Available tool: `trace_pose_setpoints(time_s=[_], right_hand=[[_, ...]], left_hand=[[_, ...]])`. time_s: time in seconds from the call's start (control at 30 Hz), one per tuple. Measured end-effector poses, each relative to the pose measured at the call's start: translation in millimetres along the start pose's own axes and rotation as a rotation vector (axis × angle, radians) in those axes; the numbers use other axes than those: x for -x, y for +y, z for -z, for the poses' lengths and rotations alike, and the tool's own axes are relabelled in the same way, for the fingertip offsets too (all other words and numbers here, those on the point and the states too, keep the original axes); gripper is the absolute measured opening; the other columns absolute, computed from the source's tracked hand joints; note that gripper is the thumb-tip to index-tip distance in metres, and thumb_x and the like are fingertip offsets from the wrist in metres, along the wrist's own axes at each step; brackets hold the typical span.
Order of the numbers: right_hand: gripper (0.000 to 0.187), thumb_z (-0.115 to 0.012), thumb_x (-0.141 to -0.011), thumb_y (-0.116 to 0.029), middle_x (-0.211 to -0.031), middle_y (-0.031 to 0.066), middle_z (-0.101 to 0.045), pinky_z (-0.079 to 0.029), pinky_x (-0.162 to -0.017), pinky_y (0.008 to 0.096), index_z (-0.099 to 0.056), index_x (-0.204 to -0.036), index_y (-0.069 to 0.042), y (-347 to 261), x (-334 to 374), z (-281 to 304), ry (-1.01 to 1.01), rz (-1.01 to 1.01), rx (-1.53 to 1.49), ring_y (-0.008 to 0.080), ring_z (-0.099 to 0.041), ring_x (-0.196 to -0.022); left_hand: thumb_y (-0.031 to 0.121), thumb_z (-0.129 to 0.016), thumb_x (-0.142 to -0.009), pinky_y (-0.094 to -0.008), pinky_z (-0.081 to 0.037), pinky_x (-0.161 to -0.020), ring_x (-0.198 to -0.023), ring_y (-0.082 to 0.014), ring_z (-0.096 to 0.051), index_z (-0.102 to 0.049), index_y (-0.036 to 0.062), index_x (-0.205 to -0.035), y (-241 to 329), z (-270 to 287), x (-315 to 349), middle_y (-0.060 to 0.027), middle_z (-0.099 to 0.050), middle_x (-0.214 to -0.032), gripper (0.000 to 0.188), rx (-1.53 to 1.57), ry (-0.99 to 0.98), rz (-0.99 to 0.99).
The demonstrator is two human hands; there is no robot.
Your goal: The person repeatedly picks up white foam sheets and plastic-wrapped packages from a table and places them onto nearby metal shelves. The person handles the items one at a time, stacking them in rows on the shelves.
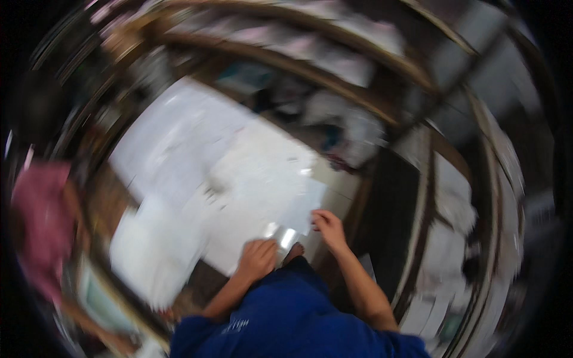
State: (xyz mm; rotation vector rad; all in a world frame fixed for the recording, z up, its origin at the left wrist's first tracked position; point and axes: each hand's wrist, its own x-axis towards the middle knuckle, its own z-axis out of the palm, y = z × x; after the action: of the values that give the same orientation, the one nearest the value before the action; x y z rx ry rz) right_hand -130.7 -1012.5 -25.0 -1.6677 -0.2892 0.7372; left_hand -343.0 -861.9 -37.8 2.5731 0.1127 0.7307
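At the table's near edge, a glossy clear plastic sheet point(287, 237) catches the light. My left hand point(259, 258) is closed with its curled fingers at the left end of that plastic. To the right, a pale bluish, thin sheet point(305, 204) lies along the table's right edge. The fingers of my right hand point(329, 229) are pinched at the lower right edge of this pale sheet. Blur hides the exact fingertip contact. Under both sheets is a white tabletop point(250, 173). A stack of white sheets point(156, 253) sits at the table's left corner.
A person in a pink top point(42, 215) is at the left, beside a pale green-topped box point(104, 298). Shelves with white bundles point(444, 256) run along the right. Another shelf point(286, 59) crosses the back. A dark bench surface point(382, 209) stands right of the table.
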Motion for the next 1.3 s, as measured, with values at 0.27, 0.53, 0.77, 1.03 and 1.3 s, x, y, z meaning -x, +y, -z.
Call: trace_pose_setpoints(time_s=[0.27, 0.53, 0.77, 1.03, 1.3], right_hand=[[0.018, -0.058, -0.082, -0.012, -0.088, 0.0173, -0.069, -0.052, -0.076, 0.0408, -0.068, -0.091, -0.002, -190.0, -5.6, 103.3, 0.157, 0.563, 0.727, 0.0331, -0.067, -0.084], [0.022, -0.059, -0.085, -0.016, -0.092, 0.0098, -0.066, -0.050, -0.079, 0.0336, -0.065, -0.098, -0.001, -410.1, 195.9, 237.8, 0.540, 0.413, 1.120, 0.0185, -0.062, -0.088], [0.024, -0.062, -0.084, -0.019, -0.090, 0.0008, -0.061, -0.044, -0.073, 0.0237, -0.065, -0.105, -0.007, -377.2, 445.9, 382.7, 1.219, 0.151, 0.816, 0.0098, -0.055, -0.081], [0.011, -0.064, -0.083, -0.011, -0.063, -0.0009, -0.052, -0.035, -0.038, 0.0283, -0.057, -0.090, -0.007, -257.0, 626.4, 473.5, 1.577, -0.207, 0.649, 0.0100, -0.046, -0.048], [0.009, -0.060, -0.079, -0.006, -0.063, 0.0058, -0.056, -0.039, -0.050, 0.0334, -0.060, -0.087, -0.003, -222.4, 661.0, 487.2, 1.431, -0.830, 1.082, 0.0173, -0.052, -0.053]], left_hand=[[0.002, -0.061, -0.075, -0.0498, -0.040, -0.090, -0.100, -0.0385, -0.052, -0.061, -0.0002, -0.106, -6.8, -25.9, 6.4, -0.0166, -0.060, -0.104, 0.031, 0.028, 0.008, -0.007], [0.002, -0.063, -0.075, -0.0494, -0.046, -0.079, -0.084, -0.0408, -0.058, -0.064, -0.0002, -0.099, 24.8, 11.6, -16.3, -0.0207, -0.063, -0.090, 0.024, 0.037, -0.018, -0.083], [0.004, -0.064, -0.075, -0.0496, -0.046, -0.077, -0.084, -0.0409, -0.057, -0.064, -0.0002, -0.101, 28.7, 12.0, -18.7, -0.0215, -0.063, -0.092, 0.027, 0.081, 0.004, -0.081], [0.006, -0.064, -0.075, -0.0506, -0.045, -0.077, -0.085, -0.0408, -0.057, -0.065, 0.0008, -0.101, 19.8, 7.5, -15.7, -0.0212, -0.063, -0.091, 0.026, 0.042, -0.167, 0.015], [0.007, -0.062, -0.079, -0.0513, -0.045, -0.078, -0.084, -0.0427, -0.057, -0.064, -0.0003, -0.104, 36.2, 10.7, -22.6, -0.0221, -0.063, -0.092, 0.026, 0.061, -0.072, -0.068]])
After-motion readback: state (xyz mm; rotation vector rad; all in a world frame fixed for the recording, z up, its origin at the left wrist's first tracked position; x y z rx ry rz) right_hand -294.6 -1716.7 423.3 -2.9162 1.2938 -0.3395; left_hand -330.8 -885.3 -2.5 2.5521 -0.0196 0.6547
